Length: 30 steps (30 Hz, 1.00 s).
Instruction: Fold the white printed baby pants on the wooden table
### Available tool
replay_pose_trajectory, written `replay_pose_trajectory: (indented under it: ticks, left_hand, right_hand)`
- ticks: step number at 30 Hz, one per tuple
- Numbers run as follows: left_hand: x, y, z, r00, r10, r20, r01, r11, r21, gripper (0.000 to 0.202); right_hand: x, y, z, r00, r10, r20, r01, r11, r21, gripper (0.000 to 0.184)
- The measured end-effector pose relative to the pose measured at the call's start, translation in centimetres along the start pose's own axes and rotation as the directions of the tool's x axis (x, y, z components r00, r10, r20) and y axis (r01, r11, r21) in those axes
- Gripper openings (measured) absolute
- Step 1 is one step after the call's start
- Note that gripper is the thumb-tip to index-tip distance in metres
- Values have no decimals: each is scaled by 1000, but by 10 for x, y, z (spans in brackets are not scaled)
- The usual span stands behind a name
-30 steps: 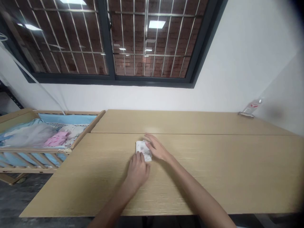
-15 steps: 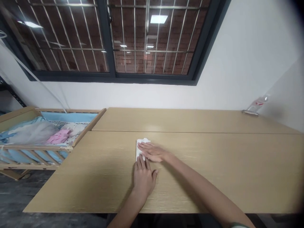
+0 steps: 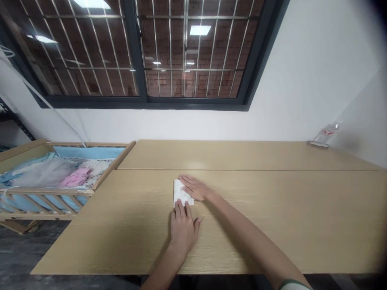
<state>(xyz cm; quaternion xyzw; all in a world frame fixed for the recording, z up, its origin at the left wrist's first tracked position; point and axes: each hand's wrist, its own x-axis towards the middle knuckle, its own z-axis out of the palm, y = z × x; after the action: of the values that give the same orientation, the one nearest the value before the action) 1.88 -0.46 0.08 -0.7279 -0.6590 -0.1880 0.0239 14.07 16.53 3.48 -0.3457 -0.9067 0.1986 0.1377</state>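
A small folded white cloth [image 3: 180,193] with a faint print lies flat on the light wooden table [image 3: 272,217]. My left hand [image 3: 183,226] lies flat with its fingers stretched out, the fingertips pressing on the cloth's near edge. My right hand [image 3: 195,187] rests flat on the cloth's right side, fingers extended and pointing left. Neither hand holds anything.
A wooden baby cot [image 3: 45,177] with blue bedding and pink and white clothes stands at the table's left end. A clear plastic item with red marks [image 3: 324,136] lies at the far right corner by the wall. A barred window [image 3: 151,52] is above.
My right hand has slid to the right across the cloth, uncovering more of its left part. My left hand went from curled to flat a second ago and now stays at the near edge.
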Motion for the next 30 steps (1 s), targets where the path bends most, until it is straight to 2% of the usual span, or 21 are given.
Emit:
replay_pose_trajectory:
  ticks: [2,5,8,11,13,17,20,23,25,27,28,30]
  left_hand:
    - [4,-1,-12,1000,8,13,-8,1000,-9,63]
    - [19,-13,-32,1000,1,11,0,999,-34,52]
    - [41,-32,-46,994,-110,29,109,994,24,48]
    - [62,-50,-47,972,-214,94,207,975,79,51]
    - [74,-57,-42,962,-232,142,224,972,67,52]
    - [88,-59,-35,957,-190,218,200,979,-24,44]
    - [90,-56,-42,957,-140,256,177,976,-127,35]
    - [72,-60,-64,966,-65,251,127,963,-237,29]
    - [43,-76,-84,968,-3,249,91,935,-343,29]
    - [2,-103,-105,956,80,283,100,818,-567,34]
    - [-22,-120,-116,942,61,330,155,792,-590,37]
    - [-73,-153,-134,896,6,444,258,806,-532,37]
  right_hand:
    - [-5,-1,4,998,46,-45,-45,999,8,67]
    - [-14,1,12,976,116,-185,-104,992,72,69]
    - [-19,5,19,932,153,-327,-112,984,142,66]
    - [-21,7,23,902,158,-402,-85,978,192,55]
    - [-20,7,23,887,166,-431,-71,971,230,44]
    - [-17,0,23,850,264,-457,-123,941,314,33]
    - [-21,-20,19,826,318,-466,-218,942,257,25]
    - [-35,-60,14,853,296,-430,-239,954,182,20]
    - [-50,-97,15,897,274,-346,-196,949,245,18]
    - [-68,-135,26,946,228,-231,-129,917,377,20]
    - [-76,-153,35,962,207,-176,-108,886,452,23]
    - [-91,-186,59,983,171,-70,-99,807,582,30]
